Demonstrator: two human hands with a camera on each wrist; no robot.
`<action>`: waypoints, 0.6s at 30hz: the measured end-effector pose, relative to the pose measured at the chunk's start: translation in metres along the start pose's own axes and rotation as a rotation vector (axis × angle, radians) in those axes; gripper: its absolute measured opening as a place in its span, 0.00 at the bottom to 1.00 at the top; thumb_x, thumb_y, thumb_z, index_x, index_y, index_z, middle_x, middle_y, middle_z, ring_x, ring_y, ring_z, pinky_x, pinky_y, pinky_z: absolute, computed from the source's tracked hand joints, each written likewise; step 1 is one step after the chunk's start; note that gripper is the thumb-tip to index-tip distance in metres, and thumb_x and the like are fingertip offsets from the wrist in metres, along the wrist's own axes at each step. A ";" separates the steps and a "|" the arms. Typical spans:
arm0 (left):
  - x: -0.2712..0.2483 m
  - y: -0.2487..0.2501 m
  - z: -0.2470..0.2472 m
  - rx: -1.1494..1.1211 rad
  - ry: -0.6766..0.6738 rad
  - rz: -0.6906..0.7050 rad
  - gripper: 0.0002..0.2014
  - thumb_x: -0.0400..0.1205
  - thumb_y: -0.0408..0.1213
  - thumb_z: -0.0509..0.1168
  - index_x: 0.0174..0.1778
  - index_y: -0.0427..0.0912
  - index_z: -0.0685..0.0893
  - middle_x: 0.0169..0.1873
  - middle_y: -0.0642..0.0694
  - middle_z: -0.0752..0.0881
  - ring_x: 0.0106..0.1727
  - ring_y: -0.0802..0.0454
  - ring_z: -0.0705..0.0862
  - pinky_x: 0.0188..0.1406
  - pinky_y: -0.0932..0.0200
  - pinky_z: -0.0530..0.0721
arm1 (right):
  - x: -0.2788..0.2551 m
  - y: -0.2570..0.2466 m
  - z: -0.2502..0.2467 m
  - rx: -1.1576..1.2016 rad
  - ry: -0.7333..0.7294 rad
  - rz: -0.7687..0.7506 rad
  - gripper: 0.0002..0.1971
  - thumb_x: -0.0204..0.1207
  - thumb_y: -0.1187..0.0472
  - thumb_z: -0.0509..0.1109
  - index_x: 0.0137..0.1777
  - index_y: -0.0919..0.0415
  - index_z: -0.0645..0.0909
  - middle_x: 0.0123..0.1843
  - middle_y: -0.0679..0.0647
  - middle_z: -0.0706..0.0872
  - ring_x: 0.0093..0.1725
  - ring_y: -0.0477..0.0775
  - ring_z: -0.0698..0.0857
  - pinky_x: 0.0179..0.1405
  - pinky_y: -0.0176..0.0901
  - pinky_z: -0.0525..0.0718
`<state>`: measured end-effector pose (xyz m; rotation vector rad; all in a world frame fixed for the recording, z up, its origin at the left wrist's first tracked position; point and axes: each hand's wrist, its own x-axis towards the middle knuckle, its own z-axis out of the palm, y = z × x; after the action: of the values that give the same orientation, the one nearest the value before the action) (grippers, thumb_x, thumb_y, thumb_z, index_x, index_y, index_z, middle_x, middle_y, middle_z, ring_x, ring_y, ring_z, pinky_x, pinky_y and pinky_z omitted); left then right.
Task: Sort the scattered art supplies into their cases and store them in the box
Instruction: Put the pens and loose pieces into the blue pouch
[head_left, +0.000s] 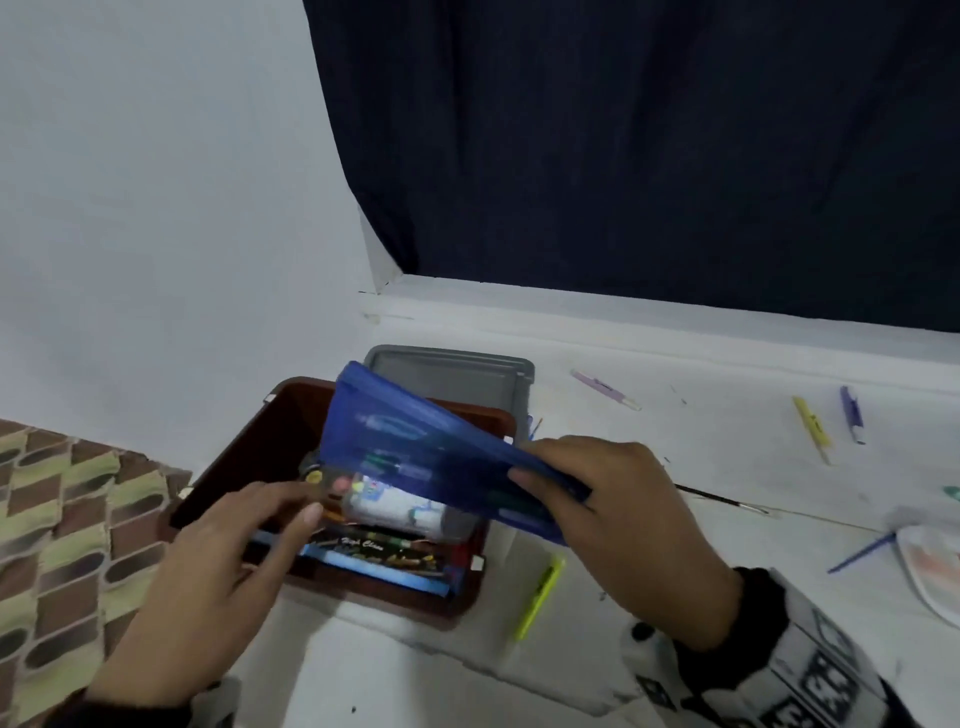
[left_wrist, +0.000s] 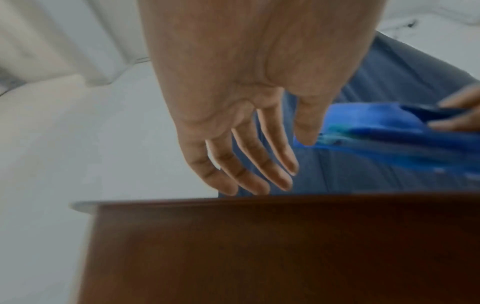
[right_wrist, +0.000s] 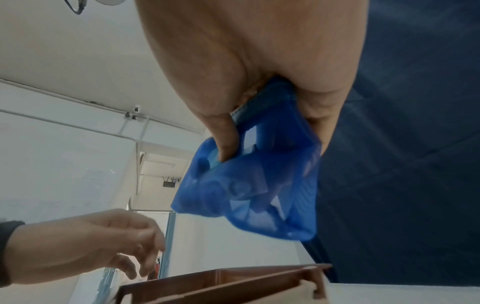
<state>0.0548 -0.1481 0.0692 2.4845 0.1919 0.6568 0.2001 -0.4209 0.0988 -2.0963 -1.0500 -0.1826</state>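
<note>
A blue see-through pouch (head_left: 415, 447) with pens inside hangs tilted over the open brown box (head_left: 223, 467). My right hand (head_left: 540, 483) pinches the pouch's right end, thumb (right_wrist: 226, 139) on one side of the pouch (right_wrist: 249, 185) and fingers on the other. My left hand (head_left: 301, 501) hovers open over the box's left part, fingers straight (left_wrist: 259, 164), beside the pouch (left_wrist: 389, 133) and holding nothing. Inside the box lie a clear case of paint tubes (head_left: 400, 509) and a dark flat pencil case (head_left: 384, 551).
A grey lid (head_left: 452, 374) lies behind the box. Loose on the white table: a yellow highlighter (head_left: 540, 597), a purple pen (head_left: 605, 389), a yellow pen (head_left: 811, 428), another purple pen (head_left: 852, 414), a thin brush (head_left: 722, 501), a palette (head_left: 930, 566). A patterned cloth (head_left: 62, 519) lies at left.
</note>
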 end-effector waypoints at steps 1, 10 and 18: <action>0.004 -0.018 -0.009 0.070 -0.064 0.046 0.14 0.84 0.60 0.57 0.52 0.61 0.85 0.49 0.66 0.86 0.51 0.65 0.85 0.45 0.67 0.80 | 0.011 -0.007 0.011 -0.048 -0.032 0.007 0.10 0.83 0.46 0.60 0.51 0.43 0.84 0.37 0.41 0.84 0.38 0.44 0.81 0.37 0.45 0.79; 0.029 -0.068 -0.055 -0.098 -0.036 0.211 0.07 0.78 0.52 0.67 0.44 0.56 0.86 0.39 0.59 0.86 0.42 0.62 0.86 0.42 0.74 0.77 | 0.058 -0.051 0.074 -0.460 -0.452 -0.002 0.13 0.86 0.47 0.60 0.63 0.44 0.84 0.56 0.47 0.88 0.54 0.53 0.82 0.43 0.48 0.75; 0.044 -0.091 -0.020 -0.020 -0.425 0.271 0.16 0.84 0.62 0.56 0.55 0.62 0.84 0.50 0.71 0.79 0.52 0.68 0.82 0.50 0.65 0.81 | 0.052 -0.052 0.105 -0.447 -0.458 -0.063 0.19 0.75 0.61 0.65 0.63 0.51 0.88 0.52 0.54 0.89 0.52 0.59 0.87 0.51 0.48 0.78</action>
<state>0.0834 -0.0506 0.0519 2.5847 -0.3140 0.2175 0.1747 -0.2961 0.0787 -2.5833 -1.4491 0.0441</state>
